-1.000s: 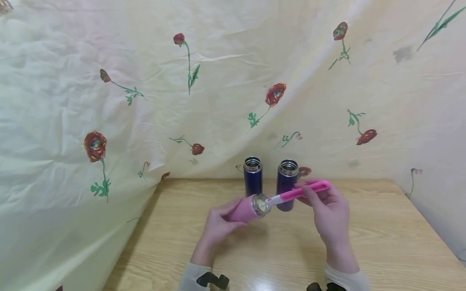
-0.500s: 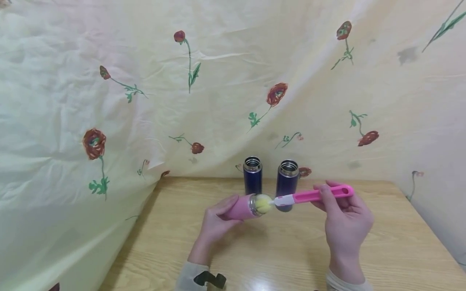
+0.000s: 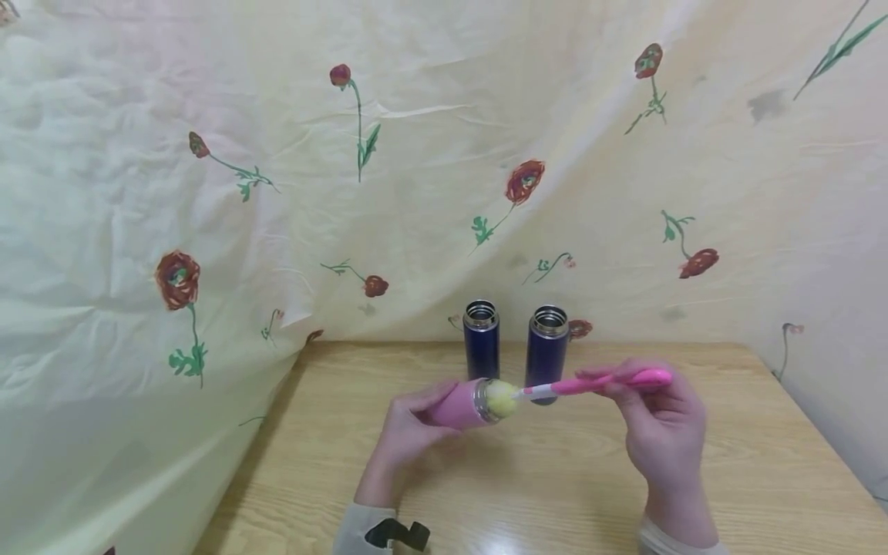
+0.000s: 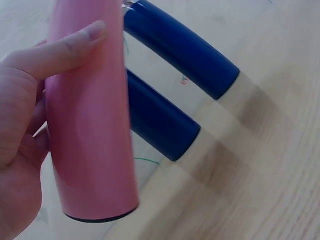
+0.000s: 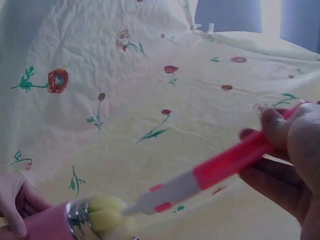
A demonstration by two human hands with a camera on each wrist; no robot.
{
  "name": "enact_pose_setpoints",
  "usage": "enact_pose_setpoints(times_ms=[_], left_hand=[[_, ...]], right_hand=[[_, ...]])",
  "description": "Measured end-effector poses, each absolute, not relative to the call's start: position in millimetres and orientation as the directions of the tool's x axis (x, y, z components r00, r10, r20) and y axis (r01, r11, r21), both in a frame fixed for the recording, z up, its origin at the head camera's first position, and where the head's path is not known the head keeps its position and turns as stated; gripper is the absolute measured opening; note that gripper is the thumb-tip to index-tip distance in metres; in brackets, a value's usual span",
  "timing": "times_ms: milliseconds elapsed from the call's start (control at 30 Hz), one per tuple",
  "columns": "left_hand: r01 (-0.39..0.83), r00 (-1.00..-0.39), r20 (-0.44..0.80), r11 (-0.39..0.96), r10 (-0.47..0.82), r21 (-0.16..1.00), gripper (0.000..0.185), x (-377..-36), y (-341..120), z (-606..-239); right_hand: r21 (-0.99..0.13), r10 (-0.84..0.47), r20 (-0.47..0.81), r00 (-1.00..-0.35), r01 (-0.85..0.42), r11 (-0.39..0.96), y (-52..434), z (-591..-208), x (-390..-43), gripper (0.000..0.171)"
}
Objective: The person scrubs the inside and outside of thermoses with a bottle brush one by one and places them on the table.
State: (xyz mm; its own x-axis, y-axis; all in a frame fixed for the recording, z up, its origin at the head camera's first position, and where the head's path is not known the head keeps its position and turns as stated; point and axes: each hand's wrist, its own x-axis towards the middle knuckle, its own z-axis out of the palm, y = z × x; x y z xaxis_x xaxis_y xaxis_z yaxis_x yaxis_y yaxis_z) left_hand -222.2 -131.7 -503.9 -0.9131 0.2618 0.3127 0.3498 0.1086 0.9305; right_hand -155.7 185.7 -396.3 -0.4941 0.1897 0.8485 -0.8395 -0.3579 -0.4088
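Observation:
My left hand (image 3: 409,424) grips a pink bottle (image 3: 458,406) round its body, tilted with its steel mouth toward the right. In the left wrist view the thumb lies across the pink bottle (image 4: 92,125), whose dark base shows. A bottle brush (image 3: 590,384) with a pink and white handle is pinched by my right hand (image 3: 666,428). Its yellow sponge head (image 3: 502,399) sits at the bottle's mouth, bulging out of the rim. The right wrist view shows the sponge (image 5: 106,215) partly inside the steel neck (image 5: 80,220).
Two dark blue bottles stand uncapped behind the hands, the left one (image 3: 482,339) and the right one (image 3: 546,347). They stand on a wooden table (image 3: 333,432). A flowered cloth (image 3: 416,193) hangs behind and along the left side.
The brush has come back to the right with my right hand, drawing the sponge from deep inside to the mouth. The left hand still holds the pink bottle in nearly the same place.

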Motion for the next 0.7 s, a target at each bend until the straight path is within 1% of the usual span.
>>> enact_pose_setpoints(times_ms=[100,200,267,367,433,467,533,600,633,667,700], left_hand=[[0.359,-0.901,0.308,0.123,0.306,0.925,0.074,-221.8,-133.8,-501.5],[0.379,-0.888,0.316,0.143,0.336,0.914,0.074,-223.2,-134.7,-501.9],[0.398,-0.877,0.330,0.143,0.348,0.906,0.074,-223.2,-133.1,-502.1],[0.441,-0.845,0.366,0.121,0.391,0.889,0.073,-221.5,-128.5,-501.6],[0.458,-0.826,0.380,0.102,0.416,0.883,0.073,-219.4,-124.4,-501.3],[0.453,-0.825,0.376,0.095,0.422,0.887,0.073,-218.2,-122.3,-501.2],[0.434,-0.842,0.363,0.101,0.399,0.895,0.074,-216.1,-119.2,-501.3],[0.405,-0.874,0.346,0.118,0.342,0.907,0.074,-214.6,-117.1,-501.4],[0.397,-0.885,0.346,0.119,0.311,0.910,0.074,-214.6,-116.2,-501.8],[0.384,-0.897,0.341,0.118,0.281,0.916,0.073,-214.7,-115.2,-501.9],[0.379,-0.905,0.341,0.116,0.255,0.918,0.073,-214.9,-114.5,-502.2]], right_hand=[[-0.380,0.003,0.907,-0.422,-0.820,-0.429,192.1,-400.0,-162.9,0.004],[-0.425,-0.175,0.905,-0.388,-0.805,-0.413,197.1,-404.6,-168.2,0.010],[-0.473,-0.285,0.877,-0.387,-0.802,-0.366,197.2,-408.8,-171.2,0.012],[-0.545,-0.397,0.809,-0.433,-0.806,-0.230,189.2,-414.3,-174.5,0.015],[-0.580,-0.409,0.774,-0.484,-0.801,-0.149,179.6,-416.6,-175.0,0.018],[-0.615,-0.389,0.750,-0.535,-0.780,-0.112,174.7,-417.2,-173.9,0.019],[-0.701,-0.274,0.689,-0.671,-0.713,-0.017,163.6,-416.8,-171.1,0.018],[-0.800,-0.119,0.593,-0.796,-0.600,0.023,152.5,-415.5,-169.1,0.018],[-0.844,-0.039,0.534,-0.845,-0.535,0.035,147.6,-414.6,-167.8,0.018],[-0.878,0.031,0.478,-0.878,-0.477,0.042,143.1,-413.4,-166.7,0.018],[-0.897,0.087,0.442,-0.893,-0.440,0.046,139.2,-412.5,-166.3,0.020]])
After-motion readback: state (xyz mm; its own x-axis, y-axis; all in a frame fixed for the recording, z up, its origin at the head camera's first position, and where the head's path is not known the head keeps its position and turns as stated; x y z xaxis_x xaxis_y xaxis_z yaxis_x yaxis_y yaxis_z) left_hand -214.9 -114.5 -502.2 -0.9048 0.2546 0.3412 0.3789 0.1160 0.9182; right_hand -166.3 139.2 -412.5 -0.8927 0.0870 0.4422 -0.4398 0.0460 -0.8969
